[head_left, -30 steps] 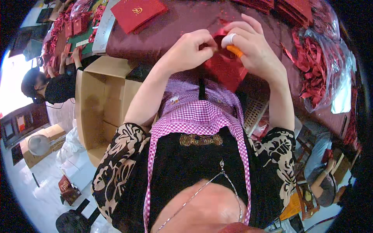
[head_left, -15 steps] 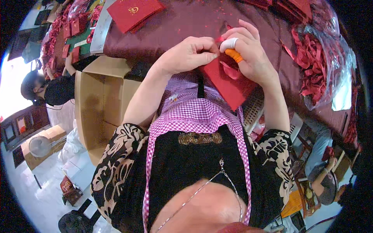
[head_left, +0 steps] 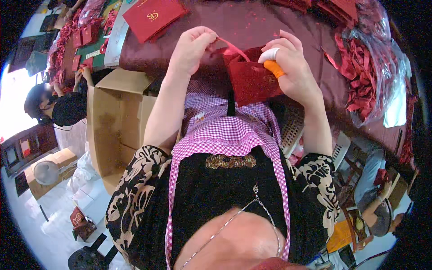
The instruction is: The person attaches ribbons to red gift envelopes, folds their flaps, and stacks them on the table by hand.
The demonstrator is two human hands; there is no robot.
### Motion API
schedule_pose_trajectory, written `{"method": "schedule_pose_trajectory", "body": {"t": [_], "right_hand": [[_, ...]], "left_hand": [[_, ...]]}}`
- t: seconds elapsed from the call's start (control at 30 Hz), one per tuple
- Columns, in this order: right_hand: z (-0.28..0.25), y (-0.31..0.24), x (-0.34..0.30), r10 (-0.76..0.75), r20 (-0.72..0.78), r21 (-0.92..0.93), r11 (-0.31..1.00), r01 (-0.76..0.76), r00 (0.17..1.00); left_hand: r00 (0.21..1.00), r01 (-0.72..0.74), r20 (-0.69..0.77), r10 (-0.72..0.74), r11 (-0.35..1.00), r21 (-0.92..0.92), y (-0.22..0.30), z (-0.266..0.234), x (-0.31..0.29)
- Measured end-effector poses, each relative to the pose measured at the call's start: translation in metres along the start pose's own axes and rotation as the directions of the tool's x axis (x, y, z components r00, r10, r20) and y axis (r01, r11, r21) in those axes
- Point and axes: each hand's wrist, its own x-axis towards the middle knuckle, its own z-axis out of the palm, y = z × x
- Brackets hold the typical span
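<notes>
A red gift bag (head_left: pixel 252 83) with a gold mark hangs over the table's near edge, above my checked apron. My right hand (head_left: pixel 290 65) grips its upper right side, fingers curled, with a white cover and an orange cover on two of them. From the bag's opening a red ribbon (head_left: pixel 231 48) runs up to the left. Its far end is pinched between the thumb and fingers of my left hand (head_left: pixel 194 47), which is raised clear of the bag. Whether the ribbon is fixed inside the bag is hidden.
A stack of flat red bags (head_left: pixel 155 20) lies at the far left of the dark red tablecloth (head_left: pixel 220 20). To the right sits a clear plastic bag of red ribbons (head_left: pixel 362 76). An open cardboard box (head_left: pixel 119 135) stands left of me; people work at both sides.
My left hand has moved left and up from the bag, drawing the ribbon out. The bag has swung upright, its gold-marked face now showing. My right hand has stayed nearly in place.
</notes>
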Motion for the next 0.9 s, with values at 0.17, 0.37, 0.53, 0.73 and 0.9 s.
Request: {"method": "schedule_pose_trajectory", "body": {"t": [0.17, 0.37, 0.53, 0.73, 0.9], "right_hand": [[0.006, 0.009, -0.004, 0.171, -0.162, -0.029, 0.984, -0.178, 0.972], [0.015, 0.012, -0.001, 0.281, -0.212, 0.050, 0.960, -0.277, 0.936], [-0.004, 0.026, 0.012, 0.248, 0.029, 0.221, 0.943, -0.248, 0.968], [-0.014, 0.048, 0.006, 0.298, 0.370, 0.466, 0.760, -0.453, 0.880], [-0.011, 0.073, -0.003, 0.329, 0.415, 0.394, 0.776, -0.493, 0.849]], "left_hand": [[0.929, -0.181, -0.184, 0.322, 0.827, 0.532, 0.012, 0.009, -0.018], [0.977, -0.155, 0.212, 0.032, 0.788, 0.596, 0.005, 0.025, -0.040], [0.949, 0.142, 0.286, -0.130, 0.990, -0.019, -0.018, 0.028, -0.039], [0.938, 0.198, 0.311, -0.153, 0.973, -0.118, -0.013, 0.023, -0.035], [0.929, 0.229, 0.328, -0.173, 0.963, -0.141, -0.015, 0.015, -0.036]]}}
